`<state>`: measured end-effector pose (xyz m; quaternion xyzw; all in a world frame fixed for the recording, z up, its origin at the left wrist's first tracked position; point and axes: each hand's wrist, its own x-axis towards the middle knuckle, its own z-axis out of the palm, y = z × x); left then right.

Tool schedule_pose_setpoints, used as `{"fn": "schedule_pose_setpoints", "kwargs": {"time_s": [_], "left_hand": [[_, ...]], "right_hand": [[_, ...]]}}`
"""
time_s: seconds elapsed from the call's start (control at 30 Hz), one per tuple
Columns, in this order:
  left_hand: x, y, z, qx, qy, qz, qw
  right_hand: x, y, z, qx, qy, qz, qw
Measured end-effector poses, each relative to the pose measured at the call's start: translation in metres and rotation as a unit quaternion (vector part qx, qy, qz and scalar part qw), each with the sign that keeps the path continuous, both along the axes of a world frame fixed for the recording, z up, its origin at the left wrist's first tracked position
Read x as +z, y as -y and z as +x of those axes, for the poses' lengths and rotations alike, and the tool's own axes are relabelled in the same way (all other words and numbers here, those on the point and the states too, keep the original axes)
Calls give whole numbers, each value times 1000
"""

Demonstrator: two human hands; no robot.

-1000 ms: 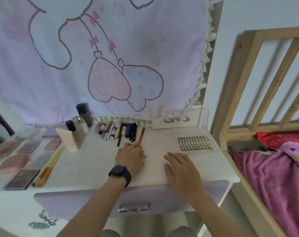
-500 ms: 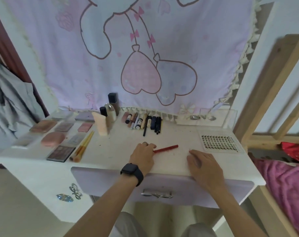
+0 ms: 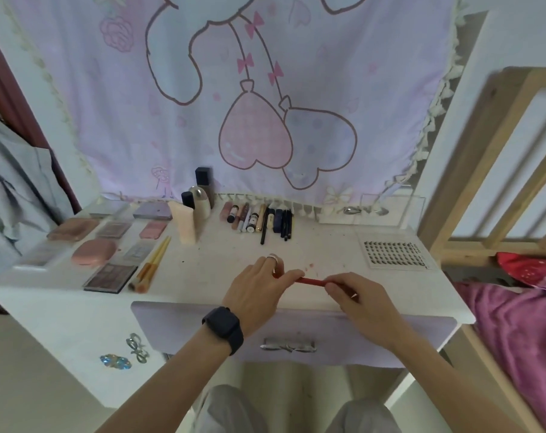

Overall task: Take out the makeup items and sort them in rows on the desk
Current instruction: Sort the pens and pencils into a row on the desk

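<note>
A thin red pencil (image 3: 312, 280) lies crosswise just above the front of the white desk (image 3: 296, 245). My left hand (image 3: 259, 289), with a ring and a black watch, pinches its left end. My right hand (image 3: 362, 298) grips its right end. At the back stands a row of lipsticks, pens and liners (image 3: 259, 217). Left of it stand a cream tube (image 3: 184, 225) and bottles (image 3: 201, 198). Palettes and compacts (image 3: 109, 242) lie in rows on the left, beside two orange brushes (image 3: 151, 264).
A sheet of false lashes (image 3: 393, 253) lies at the right back, with a clear acrylic box (image 3: 374, 210) behind it. The lilac drawer (image 3: 290, 335) under the desk front is closed. A wooden bed frame (image 3: 484, 182) and pink bedding (image 3: 521, 323) stand right. A printed cloth hangs behind.
My left hand drew the red pencil from the back row to the desk front. My right hand lifted off the desk and took its right end. The view shifted left.
</note>
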<state>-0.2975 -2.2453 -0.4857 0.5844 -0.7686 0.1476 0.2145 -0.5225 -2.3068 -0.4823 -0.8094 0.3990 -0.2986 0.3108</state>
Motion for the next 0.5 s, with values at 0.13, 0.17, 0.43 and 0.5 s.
{"fn": "schedule_pose_setpoints", "kwargs": {"time_s": [0.13,0.17,0.43,0.5], "left_hand": [[1,0,-3,-32,70,-37,996],[1,1,-2,-44,78,-40,995],[16,5,6,-69,-61,149,984],[19,8,28,-12,-93,184,978]], "right_hand": [[-3,-1,-8,23,-49,-94,994],[-4,-1,-12,26,-54,-153,986],[-17,14,-66,-22,-55,-403,913],[-17,21,-93,-96,-38,-375,921]]}}
